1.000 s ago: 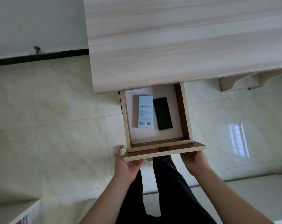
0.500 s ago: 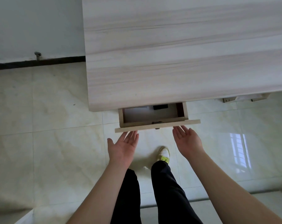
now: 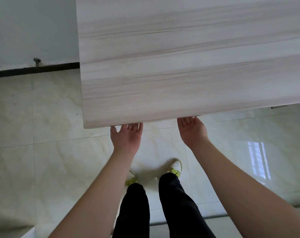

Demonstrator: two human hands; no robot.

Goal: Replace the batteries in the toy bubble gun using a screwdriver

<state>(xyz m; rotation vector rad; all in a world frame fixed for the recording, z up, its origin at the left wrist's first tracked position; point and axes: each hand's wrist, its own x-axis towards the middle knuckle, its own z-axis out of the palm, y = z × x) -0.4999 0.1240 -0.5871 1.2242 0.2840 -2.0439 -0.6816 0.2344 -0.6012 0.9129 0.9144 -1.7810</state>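
Note:
My left hand (image 3: 126,136) and my right hand (image 3: 192,130) reach forward, palms up, with straight fingers whose tips disappear under the front edge of the pale wooden desk (image 3: 188,66). Neither hand holds anything. The drawer is pushed in and hidden beneath the desktop. No bubble gun, batteries or screwdriver are in view.
The desk top fills the upper right of the view. Glossy cream floor tiles (image 3: 42,160) lie below and to the left. My legs in black trousers and my shoes (image 3: 176,167) stand just behind the hands. A white wall with a dark skirting (image 3: 34,70) runs at the left.
The open drawer, with a blue box and a black item inside, has slid fully under the desktop. Both hands let go of its front, opened flat and followed it in.

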